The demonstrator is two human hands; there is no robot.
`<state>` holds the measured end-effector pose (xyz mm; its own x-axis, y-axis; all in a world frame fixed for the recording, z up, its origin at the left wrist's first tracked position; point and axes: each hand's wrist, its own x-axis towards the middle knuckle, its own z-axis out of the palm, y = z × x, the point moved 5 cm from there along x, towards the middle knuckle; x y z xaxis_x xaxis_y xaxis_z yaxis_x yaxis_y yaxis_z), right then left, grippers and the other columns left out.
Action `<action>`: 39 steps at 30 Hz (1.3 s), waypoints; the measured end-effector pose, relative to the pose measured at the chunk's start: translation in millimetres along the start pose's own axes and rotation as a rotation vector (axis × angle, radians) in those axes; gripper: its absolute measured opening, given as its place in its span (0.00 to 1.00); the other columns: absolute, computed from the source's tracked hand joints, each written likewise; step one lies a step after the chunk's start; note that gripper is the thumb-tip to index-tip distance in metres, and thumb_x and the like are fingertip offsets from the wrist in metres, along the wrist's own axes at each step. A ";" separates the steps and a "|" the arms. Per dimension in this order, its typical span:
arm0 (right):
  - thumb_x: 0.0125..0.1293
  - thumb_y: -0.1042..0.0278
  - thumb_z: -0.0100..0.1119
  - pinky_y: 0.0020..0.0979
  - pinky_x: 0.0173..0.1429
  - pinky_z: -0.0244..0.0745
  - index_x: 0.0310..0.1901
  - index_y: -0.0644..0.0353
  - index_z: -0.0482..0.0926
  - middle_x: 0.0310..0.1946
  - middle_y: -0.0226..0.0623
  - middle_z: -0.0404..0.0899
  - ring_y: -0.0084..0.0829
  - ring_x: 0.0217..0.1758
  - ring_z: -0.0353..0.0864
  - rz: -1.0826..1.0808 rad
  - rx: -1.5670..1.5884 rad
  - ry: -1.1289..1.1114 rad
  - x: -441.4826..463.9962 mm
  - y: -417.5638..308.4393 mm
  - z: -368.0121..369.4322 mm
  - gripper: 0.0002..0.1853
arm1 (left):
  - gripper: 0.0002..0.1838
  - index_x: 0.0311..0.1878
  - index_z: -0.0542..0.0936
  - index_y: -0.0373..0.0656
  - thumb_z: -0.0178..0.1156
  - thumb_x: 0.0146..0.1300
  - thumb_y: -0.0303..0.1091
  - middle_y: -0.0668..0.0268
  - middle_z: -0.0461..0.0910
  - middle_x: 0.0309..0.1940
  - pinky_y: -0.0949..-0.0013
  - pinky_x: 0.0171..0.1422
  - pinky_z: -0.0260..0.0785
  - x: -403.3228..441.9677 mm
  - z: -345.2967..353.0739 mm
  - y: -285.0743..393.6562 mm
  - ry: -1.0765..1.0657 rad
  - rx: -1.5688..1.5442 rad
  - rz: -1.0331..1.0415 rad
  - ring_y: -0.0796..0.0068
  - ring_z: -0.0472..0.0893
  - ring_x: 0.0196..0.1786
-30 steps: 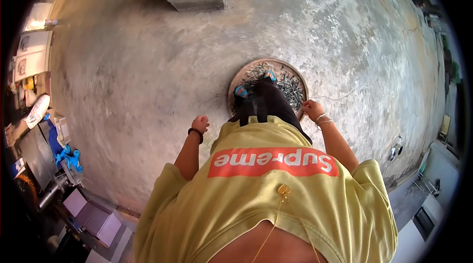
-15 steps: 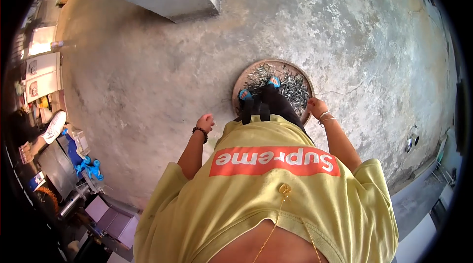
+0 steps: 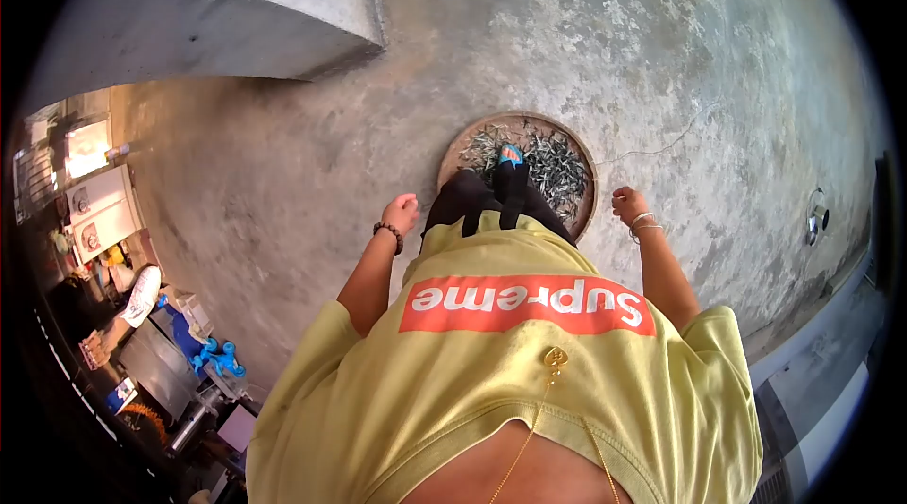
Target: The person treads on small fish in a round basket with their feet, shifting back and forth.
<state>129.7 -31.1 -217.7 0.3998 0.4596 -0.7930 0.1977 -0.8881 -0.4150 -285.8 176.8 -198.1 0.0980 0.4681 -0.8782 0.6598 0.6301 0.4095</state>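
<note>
1. Our left hand [image 3: 402,211] curls loosely, seemingly empty.
2. Our right hand [image 3: 627,205], half-curled, seemingly empty, hangs right of one round, brown, shallow tray [image 3: 457,153] on grey floor [image 3: 283,183].
3. Countless slender, dark pieces [image 3: 559,170] fill it; one blue-sandalled foot [image 3: 511,155] shows.

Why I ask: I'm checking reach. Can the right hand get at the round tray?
Probably not without bending: the tray seems to lie on the floor, well below the right hand.
</note>
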 end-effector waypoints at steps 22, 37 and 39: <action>0.44 0.69 0.48 0.21 0.21 0.64 0.28 0.62 0.70 0.16 0.32 0.70 0.21 0.17 0.68 -0.030 0.265 0.172 -4.0 59.9 58.7 0.09 | 0.18 0.45 0.62 0.42 0.43 0.51 0.37 0.67 0.68 0.38 0.74 0.36 0.62 24.0 1.9 61.1 -0.086 0.303 0.024 0.77 0.70 0.38; 0.45 0.64 0.50 0.26 0.36 0.65 0.31 0.60 0.71 0.25 0.41 0.72 0.31 0.29 0.71 0.205 0.390 0.204 -29.3 68.8 84.9 0.11 | 0.17 0.44 0.63 0.42 0.44 0.51 0.37 0.67 0.68 0.35 0.73 0.34 0.63 69.8 -8.6 80.0 -0.222 0.454 0.035 0.78 0.70 0.35; 0.45 0.66 0.50 0.25 0.35 0.65 0.31 0.60 0.70 0.24 0.40 0.72 0.30 0.28 0.71 0.246 0.387 0.249 -45.0 47.6 79.1 0.11 | 0.17 0.45 0.61 0.43 0.43 0.52 0.36 0.67 0.67 0.38 0.76 0.33 0.63 83.3 -11.0 83.6 -0.268 0.535 -0.012 0.78 0.69 0.36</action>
<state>50.4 -93.4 -237.1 0.6030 0.1802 -0.7772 -0.2550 -0.8795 -0.4018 -230.7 275.2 -234.3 0.2271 0.2463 -0.9422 0.9387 0.2024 0.2791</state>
